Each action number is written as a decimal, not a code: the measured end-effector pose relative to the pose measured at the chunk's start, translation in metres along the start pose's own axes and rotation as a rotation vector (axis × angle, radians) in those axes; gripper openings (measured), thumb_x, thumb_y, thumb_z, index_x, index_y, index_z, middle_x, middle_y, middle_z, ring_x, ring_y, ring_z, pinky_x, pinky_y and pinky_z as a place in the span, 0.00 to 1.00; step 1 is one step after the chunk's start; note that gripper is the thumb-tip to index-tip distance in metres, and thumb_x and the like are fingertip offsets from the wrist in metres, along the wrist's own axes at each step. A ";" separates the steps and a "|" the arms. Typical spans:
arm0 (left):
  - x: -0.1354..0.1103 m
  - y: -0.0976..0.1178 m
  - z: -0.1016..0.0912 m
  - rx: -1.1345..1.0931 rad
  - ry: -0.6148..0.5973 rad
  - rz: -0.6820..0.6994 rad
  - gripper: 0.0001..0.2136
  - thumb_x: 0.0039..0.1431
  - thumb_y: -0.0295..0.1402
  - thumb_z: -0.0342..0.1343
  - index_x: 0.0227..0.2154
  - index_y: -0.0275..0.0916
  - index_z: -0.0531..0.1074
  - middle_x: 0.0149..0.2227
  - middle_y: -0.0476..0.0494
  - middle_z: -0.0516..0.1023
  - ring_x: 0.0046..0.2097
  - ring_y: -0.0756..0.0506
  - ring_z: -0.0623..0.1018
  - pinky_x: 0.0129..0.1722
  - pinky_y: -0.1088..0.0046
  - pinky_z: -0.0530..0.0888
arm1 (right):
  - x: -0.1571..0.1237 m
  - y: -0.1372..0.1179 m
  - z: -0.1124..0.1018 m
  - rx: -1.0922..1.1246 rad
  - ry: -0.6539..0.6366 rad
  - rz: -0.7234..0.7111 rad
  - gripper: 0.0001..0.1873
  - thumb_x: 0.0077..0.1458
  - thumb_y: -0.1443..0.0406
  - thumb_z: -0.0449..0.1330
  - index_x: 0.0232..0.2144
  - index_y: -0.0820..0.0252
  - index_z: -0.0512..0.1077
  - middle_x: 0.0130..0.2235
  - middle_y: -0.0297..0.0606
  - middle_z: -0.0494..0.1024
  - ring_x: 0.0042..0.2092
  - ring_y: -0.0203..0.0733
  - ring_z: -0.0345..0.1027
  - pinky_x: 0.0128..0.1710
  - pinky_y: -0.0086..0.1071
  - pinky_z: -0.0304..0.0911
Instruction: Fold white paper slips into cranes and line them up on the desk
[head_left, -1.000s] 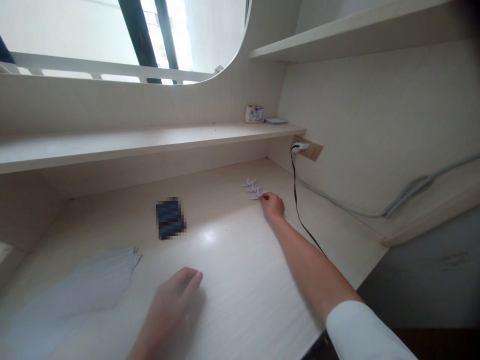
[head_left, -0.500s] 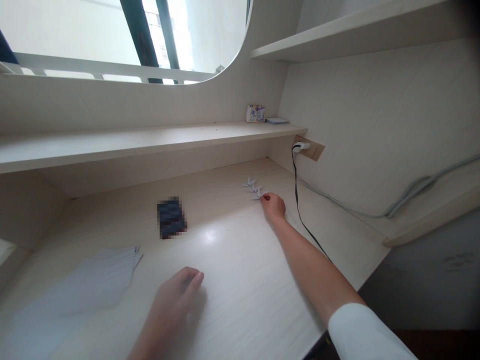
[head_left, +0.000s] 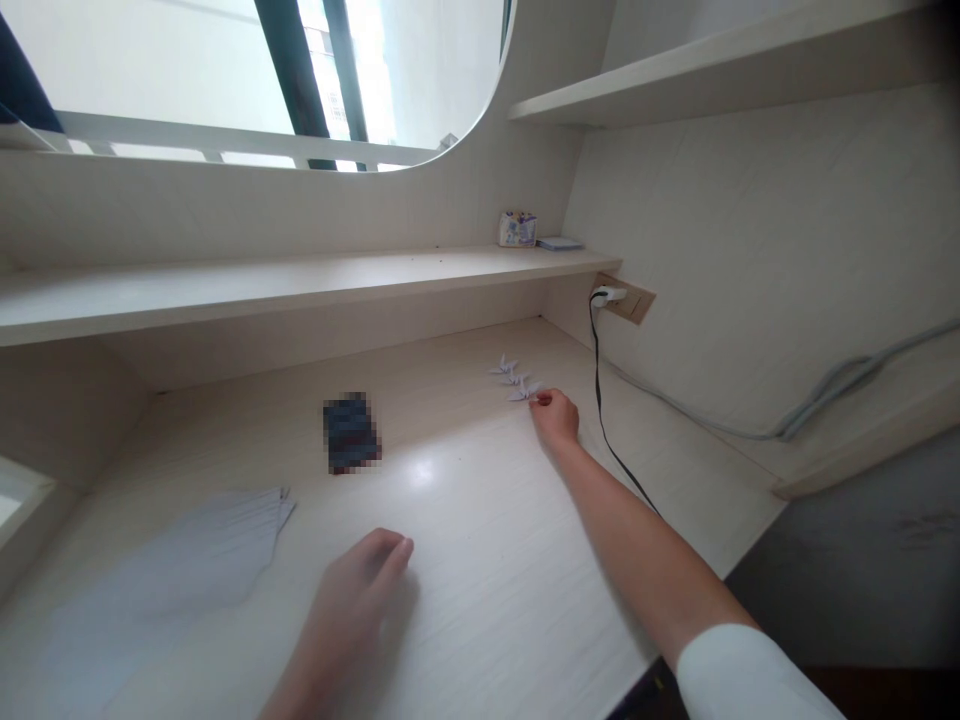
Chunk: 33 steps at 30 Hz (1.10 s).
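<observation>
My right hand (head_left: 556, 417) is stretched far across the pale desk (head_left: 480, 560), its fingers pinched on the nearest of three small folded paper cranes (head_left: 517, 378) that stand in a short row. My left hand (head_left: 358, 590) rests near the desk's front, fingers loosely curled and flat on the surface, holding nothing. A fanned stack of pale paper sheets (head_left: 172, 570) lies to the left of it.
A dark blurred-out object (head_left: 350, 433) lies mid-desk. A black cable (head_left: 611, 420) runs from a wall socket (head_left: 622, 298) past my right arm. A low shelf (head_left: 300, 280) carries a small box (head_left: 517, 229). A grey cable (head_left: 825, 400) runs along the right wall.
Both hands stay nearly still; my right hand keeps its pinch on the nearest crane. The view has shifted slightly.
</observation>
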<state>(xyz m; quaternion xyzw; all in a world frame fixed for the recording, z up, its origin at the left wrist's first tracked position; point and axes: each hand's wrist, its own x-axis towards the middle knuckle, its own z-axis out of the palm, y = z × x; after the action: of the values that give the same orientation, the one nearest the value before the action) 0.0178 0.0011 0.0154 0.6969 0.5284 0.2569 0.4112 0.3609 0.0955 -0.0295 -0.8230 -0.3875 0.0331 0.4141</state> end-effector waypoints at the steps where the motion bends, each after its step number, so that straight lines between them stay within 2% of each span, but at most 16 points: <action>1: 0.000 -0.001 0.000 -0.004 0.010 -0.009 0.15 0.52 0.46 0.51 0.24 0.39 0.71 0.25 0.45 0.74 0.29 0.45 0.72 0.27 0.73 0.65 | -0.005 0.000 -0.003 0.019 -0.001 -0.004 0.12 0.46 0.62 0.58 0.34 0.61 0.74 0.34 0.45 0.78 0.37 0.46 0.70 0.38 0.35 0.61; 4: 0.001 -0.007 0.000 -0.005 0.061 -0.049 0.15 0.53 0.47 0.50 0.26 0.39 0.71 0.25 0.46 0.74 0.29 0.45 0.72 0.28 0.72 0.65 | -0.033 -0.006 -0.010 0.086 -0.037 -0.039 0.12 0.48 0.61 0.55 0.33 0.62 0.73 0.34 0.44 0.78 0.35 0.44 0.70 0.37 0.34 0.61; 7: 0.004 -0.015 -0.002 0.005 0.151 -0.070 0.16 0.53 0.47 0.50 0.28 0.39 0.71 0.25 0.47 0.74 0.28 0.46 0.72 0.29 0.72 0.65 | -0.076 -0.021 -0.008 0.159 -0.135 -0.097 0.12 0.49 0.60 0.55 0.31 0.60 0.73 0.32 0.40 0.78 0.31 0.40 0.70 0.33 0.31 0.62; 11: 0.008 -0.028 -0.008 0.013 0.260 -0.088 0.16 0.53 0.47 0.51 0.28 0.39 0.72 0.26 0.47 0.76 0.27 0.46 0.72 0.28 0.72 0.64 | -0.131 -0.057 0.010 0.259 -0.325 -0.209 0.10 0.49 0.60 0.55 0.30 0.56 0.73 0.30 0.34 0.78 0.29 0.36 0.69 0.31 0.29 0.61; 14: 0.010 -0.035 -0.013 0.003 0.363 -0.078 0.15 0.53 0.46 0.51 0.27 0.38 0.72 0.25 0.46 0.76 0.28 0.46 0.74 0.28 0.72 0.65 | -0.154 -0.083 0.023 0.274 -0.408 -0.233 0.10 0.50 0.60 0.54 0.30 0.55 0.73 0.30 0.33 0.78 0.30 0.37 0.69 0.33 0.29 0.60; 19: 0.015 -0.048 -0.022 -0.051 0.442 -0.109 0.16 0.54 0.45 0.49 0.27 0.37 0.72 0.25 0.44 0.77 0.26 0.47 0.74 0.27 0.72 0.67 | -0.163 -0.100 0.032 0.197 -0.413 -0.228 0.13 0.51 0.57 0.53 0.29 0.56 0.74 0.29 0.37 0.78 0.32 0.42 0.70 0.33 0.32 0.59; 25: 0.020 -0.057 -0.034 0.021 0.496 -0.162 0.15 0.55 0.43 0.49 0.27 0.38 0.73 0.25 0.46 0.78 0.25 0.49 0.75 0.27 0.74 0.68 | -0.168 -0.102 0.033 0.233 -0.552 -0.389 0.15 0.51 0.55 0.53 0.30 0.56 0.75 0.28 0.36 0.78 0.30 0.40 0.69 0.32 0.31 0.58; 29: 0.020 -0.062 -0.063 0.150 0.553 -0.203 0.11 0.50 0.41 0.54 0.31 0.40 0.75 0.32 0.45 0.79 0.33 0.47 0.76 0.36 0.73 0.69 | -0.169 -0.103 0.033 0.228 -0.581 -0.402 0.15 0.52 0.55 0.53 0.30 0.56 0.75 0.28 0.36 0.78 0.30 0.40 0.69 0.31 0.31 0.57; 33: 0.015 -0.074 -0.102 0.314 0.693 -0.340 0.17 0.48 0.43 0.55 0.38 0.37 0.74 0.40 0.36 0.77 0.44 0.38 0.73 0.44 0.63 0.66 | -0.167 -0.102 0.034 0.237 -0.604 -0.398 0.16 0.52 0.55 0.52 0.30 0.56 0.75 0.28 0.35 0.78 0.30 0.39 0.69 0.31 0.30 0.57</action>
<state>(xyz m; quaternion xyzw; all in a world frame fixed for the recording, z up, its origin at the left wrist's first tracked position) -0.0973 0.0532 0.0056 0.5265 0.7757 0.3209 0.1343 0.1694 0.0434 -0.0239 -0.6312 -0.6378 0.2378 0.3719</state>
